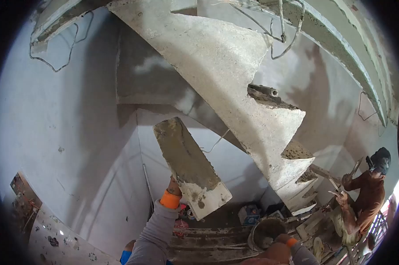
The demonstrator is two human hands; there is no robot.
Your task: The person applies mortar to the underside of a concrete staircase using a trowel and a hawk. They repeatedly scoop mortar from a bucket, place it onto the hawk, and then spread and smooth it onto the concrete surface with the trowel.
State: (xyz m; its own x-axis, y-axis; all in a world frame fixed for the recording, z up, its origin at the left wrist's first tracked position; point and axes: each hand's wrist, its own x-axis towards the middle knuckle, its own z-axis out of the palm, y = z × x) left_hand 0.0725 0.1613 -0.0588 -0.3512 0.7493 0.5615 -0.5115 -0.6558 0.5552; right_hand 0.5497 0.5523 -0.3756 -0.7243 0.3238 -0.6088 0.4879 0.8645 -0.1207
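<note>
My left hand (pixel 175 187), below an orange wristband, holds up a long flat board (pixel 186 159) from beneath. Wet grey mortar covers most of the board's face, and its lower end is paler. The fingers are mostly hidden behind the board. At the bottom right, my right hand (pixel 282 239) is at the rim of a round bucket (pixel 254 242); its fingers and anything in them cannot be made out. The bucket has grey material inside. Beyond the board, the sawtooth side of a concrete staircase (pixel 226 66) slopes down to the right.
A co-worker (pixel 369 194) in a dark head covering stands at the right, hands raised with tools. Wooden planks (pixel 208 240) lie below. Bent wires (pixel 292 44) hang overhead. A pale wall (pixel 54 132) rises at the left, and a box (pixel 249 214) sits near the bucket.
</note>
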